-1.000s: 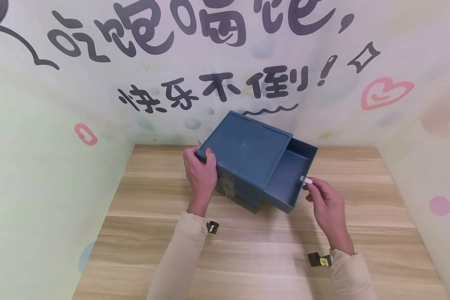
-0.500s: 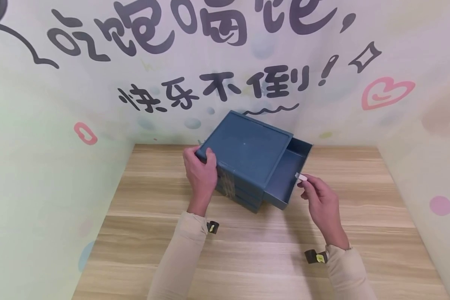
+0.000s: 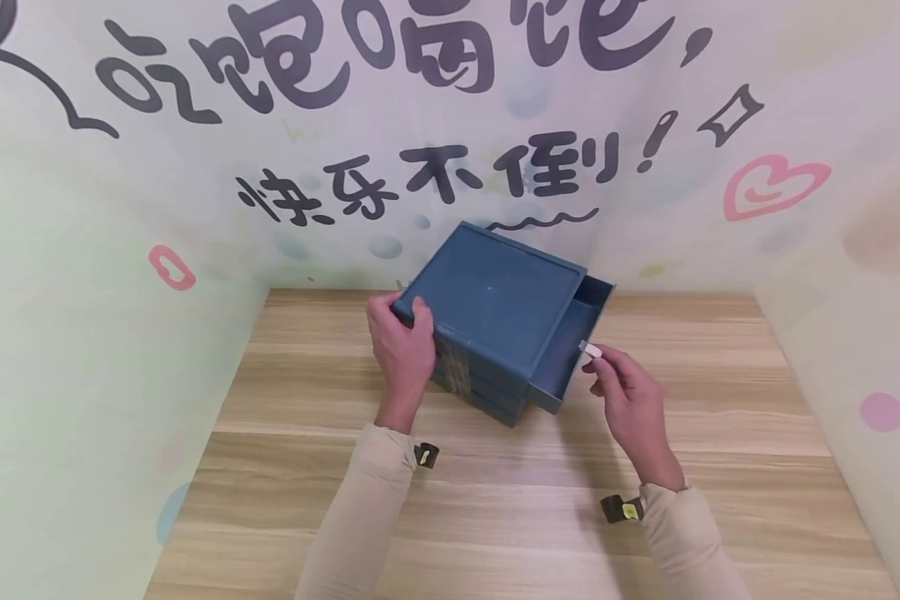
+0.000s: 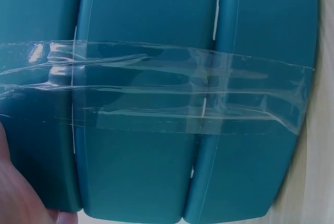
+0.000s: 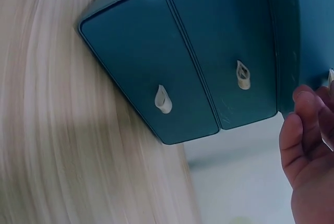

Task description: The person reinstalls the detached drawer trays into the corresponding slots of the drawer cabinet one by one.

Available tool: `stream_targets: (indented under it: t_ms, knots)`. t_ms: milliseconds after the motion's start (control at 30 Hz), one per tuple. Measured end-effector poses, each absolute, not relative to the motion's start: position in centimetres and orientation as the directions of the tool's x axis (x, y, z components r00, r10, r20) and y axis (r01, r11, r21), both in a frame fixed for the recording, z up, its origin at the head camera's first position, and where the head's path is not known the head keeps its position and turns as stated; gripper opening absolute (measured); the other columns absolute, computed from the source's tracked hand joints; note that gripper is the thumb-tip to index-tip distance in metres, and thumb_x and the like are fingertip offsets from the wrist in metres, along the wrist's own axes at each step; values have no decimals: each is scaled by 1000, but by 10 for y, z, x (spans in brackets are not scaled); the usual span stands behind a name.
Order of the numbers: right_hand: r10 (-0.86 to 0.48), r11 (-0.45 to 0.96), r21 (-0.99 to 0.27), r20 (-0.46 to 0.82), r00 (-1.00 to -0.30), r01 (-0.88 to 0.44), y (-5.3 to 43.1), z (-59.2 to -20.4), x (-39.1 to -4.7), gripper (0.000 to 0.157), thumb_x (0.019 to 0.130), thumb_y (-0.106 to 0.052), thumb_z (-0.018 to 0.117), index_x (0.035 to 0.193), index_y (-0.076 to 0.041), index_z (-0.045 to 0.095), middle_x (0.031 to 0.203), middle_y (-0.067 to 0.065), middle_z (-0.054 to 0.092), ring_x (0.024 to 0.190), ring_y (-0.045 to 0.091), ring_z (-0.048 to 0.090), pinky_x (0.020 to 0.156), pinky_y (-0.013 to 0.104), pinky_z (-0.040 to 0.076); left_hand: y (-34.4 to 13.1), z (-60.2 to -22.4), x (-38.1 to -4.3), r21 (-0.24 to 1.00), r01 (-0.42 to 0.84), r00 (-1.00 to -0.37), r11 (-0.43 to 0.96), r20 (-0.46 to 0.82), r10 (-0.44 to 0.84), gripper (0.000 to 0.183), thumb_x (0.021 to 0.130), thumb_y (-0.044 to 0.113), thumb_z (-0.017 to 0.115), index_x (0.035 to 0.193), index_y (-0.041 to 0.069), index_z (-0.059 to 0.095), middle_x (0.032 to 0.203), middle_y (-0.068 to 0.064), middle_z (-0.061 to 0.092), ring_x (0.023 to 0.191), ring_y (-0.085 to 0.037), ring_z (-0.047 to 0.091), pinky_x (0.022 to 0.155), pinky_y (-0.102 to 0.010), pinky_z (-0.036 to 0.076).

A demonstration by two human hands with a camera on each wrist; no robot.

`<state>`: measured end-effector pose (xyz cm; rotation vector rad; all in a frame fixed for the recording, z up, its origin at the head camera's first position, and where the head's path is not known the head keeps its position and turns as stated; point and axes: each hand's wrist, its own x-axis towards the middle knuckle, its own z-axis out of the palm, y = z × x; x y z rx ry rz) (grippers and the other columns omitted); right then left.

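A blue plastic drawer cabinet (image 3: 487, 292) stands at an angle on the table. Its top drawer (image 3: 547, 398) sticks part way out on the right, and the part of the inside in view holds nothing. My left hand (image 3: 405, 346) grips the cabinet's upper left corner, thumb on top. Between thumb and fingers, my right hand (image 3: 633, 408) pinches the white pull tab (image 3: 591, 350) on the drawer's front. Clear tape (image 4: 146, 88) runs across the cabinet's side in the left wrist view. Two lower drawers, each with a pale looped tab (image 5: 163, 101), are closed in the right wrist view.
The wood-grain table (image 3: 480, 517) extends in front of the cabinet and to both sides. Right behind the cabinet rises a white wall (image 3: 345, 250) with dark lettering, and further walls flank the table left and right.
The top drawer has slid further into the cabinet, and my right hand has moved left with its tab. My left hand and the cabinet have stayed in place.
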<state>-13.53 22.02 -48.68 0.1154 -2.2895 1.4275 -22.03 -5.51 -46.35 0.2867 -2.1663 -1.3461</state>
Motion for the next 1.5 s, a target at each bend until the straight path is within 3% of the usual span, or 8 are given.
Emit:
stream_targets:
  t_ms: [467, 667, 900, 1233, 1500]
  knots:
    - [151, 464, -831, 414, -898, -305, 211, -484, -139, 18, 94, -1, 56, 108, 7, 64, 83, 21, 70, 56, 18, 58, 54, 15, 49, -55, -466, -220, 875, 108, -817, 472, 348, -459, 32, 92, 40, 51, 112, 14, 47, 108, -7, 53, 90, -22, 52, 71, -39, 45]
    - [149, 450, -841, 403, -903, -301, 217, -505, -149, 19, 94, -3, 56, 111, 0, 65, 84, 18, 71, 56, 15, 57, 54, 14, 48, -55, -467, -221, 877, 106, -815, 470, 347, -464, 32, 92, 40, 51, 112, 15, 47, 107, -6, 53, 90, -21, 53, 71, -40, 46]
    - [133, 464, -840, 378, -916, -280, 218, -511, -154, 20, 96, -16, 56, 112, -10, 67, 86, 9, 72, 58, 7, 58, 56, 13, 49, -55, -468, -222, 876, 103, -821, 471, 342, -457, 32, 92, 39, 51, 112, 14, 47, 107, -7, 53, 89, -22, 52, 70, -39, 45]
    - [124, 493, -830, 364, -923, -261, 213, -507, -157, 21, 96, -13, 56, 112, -5, 66, 86, 12, 72, 58, 16, 59, 56, 14, 50, -54, -468, -222, 882, 100, -825, 460, 332, -458, 32, 92, 40, 52, 111, 15, 47, 108, -6, 53, 90, -21, 53, 71, -39, 45]
    - [100, 513, -812, 380, -920, -279, 201, -479, -150, 18, 95, -6, 55, 109, 1, 65, 87, 20, 71, 58, 21, 58, 57, 12, 48, -55, -468, -222, 876, 111, -811, 470, 353, -466, 31, 93, 39, 50, 111, 14, 48, 108, -7, 54, 90, -22, 53, 72, -39, 46]
